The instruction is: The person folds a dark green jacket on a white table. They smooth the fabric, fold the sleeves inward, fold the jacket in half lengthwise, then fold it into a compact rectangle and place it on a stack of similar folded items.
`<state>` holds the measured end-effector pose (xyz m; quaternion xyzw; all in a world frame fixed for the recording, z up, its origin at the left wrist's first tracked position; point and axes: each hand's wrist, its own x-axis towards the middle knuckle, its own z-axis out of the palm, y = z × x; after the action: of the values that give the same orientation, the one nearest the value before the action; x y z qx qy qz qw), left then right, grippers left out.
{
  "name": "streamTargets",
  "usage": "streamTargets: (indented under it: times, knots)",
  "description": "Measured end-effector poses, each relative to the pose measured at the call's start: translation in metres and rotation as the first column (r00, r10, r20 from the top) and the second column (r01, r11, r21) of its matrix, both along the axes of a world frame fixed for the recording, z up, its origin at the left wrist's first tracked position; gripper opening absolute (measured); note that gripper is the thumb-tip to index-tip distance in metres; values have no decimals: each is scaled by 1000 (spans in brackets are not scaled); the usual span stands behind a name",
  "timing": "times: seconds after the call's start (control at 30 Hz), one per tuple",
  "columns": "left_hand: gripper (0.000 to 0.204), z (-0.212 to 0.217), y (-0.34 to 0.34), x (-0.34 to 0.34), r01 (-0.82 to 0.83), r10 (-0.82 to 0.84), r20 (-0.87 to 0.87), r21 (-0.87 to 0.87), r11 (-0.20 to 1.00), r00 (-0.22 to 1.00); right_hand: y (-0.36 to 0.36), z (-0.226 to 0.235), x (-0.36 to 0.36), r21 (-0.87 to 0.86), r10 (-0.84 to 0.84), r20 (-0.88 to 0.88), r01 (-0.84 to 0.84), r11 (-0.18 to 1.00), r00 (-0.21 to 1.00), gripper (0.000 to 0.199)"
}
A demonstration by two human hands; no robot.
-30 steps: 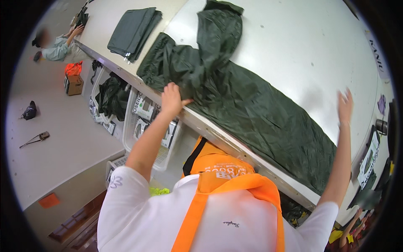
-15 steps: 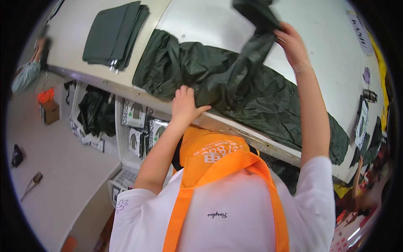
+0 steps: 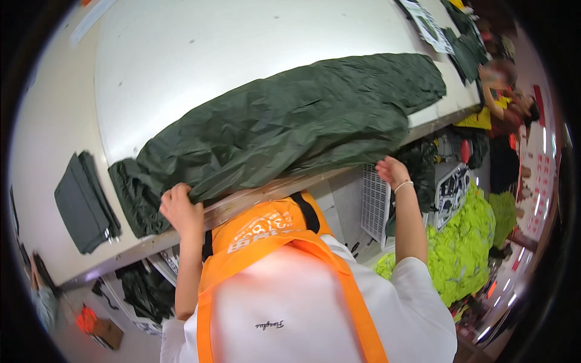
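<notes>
A pair of dark green rain trousers (image 3: 278, 121), thin and wrinkled, lies lengthwise along the near side of the white table. One leg is laid over the other, and the gathered end is at the left. My left hand (image 3: 181, 209) grips the near edge by that gathered end, fingers curled into the cloth. Farther right, beyond the table's front edge, my right hand (image 3: 393, 172) has its fingers bent against the overhanging near edge of the fabric. How firmly it pinches there is partly hidden.
Folded dark green garments (image 3: 86, 202) lie stacked on the table at the left. Below the table stand a white basket (image 3: 376, 206) and bins with dark cloth. A bright yellow-green fabric heap (image 3: 463, 254) is at the right. A co-worker (image 3: 505, 112) stands at the far right.
The lifted trouser leg has come down onto the other one. My right hand has moved from above the table to its front edge; my left hand has shifted towards the gathered end. The view has turned.
</notes>
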<state>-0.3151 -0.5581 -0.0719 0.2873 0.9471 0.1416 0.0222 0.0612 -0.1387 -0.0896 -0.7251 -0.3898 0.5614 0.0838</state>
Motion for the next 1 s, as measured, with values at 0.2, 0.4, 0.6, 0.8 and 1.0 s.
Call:
streamTargets:
  times: [0.2,0.4,0.6,0.8,1.0]
  knots:
    - [42,-6,0,3,51,-53,-85,-23,998,995,54,52,-38,606,190,-169,-50,794,967,40]
    - [38,0,5,3,38,-42,-81,-52,998,996,79,74,-145,291,662,624,-910,296,415,56]
    - [31,-22,-1,-8,-89,87,-23,-86,992,996,111,80,-103,189,693,564,-886,423,450,38]
    - [24,-31,9,-12,-115,113,-18,-94,989,993,97,84,-48,868,200,-138,21,497,970,22]
    - [30,-31,13,-15,-87,77,-64,-178,980,995,86,51,-26,289,311,-68,-279,916,948,59]
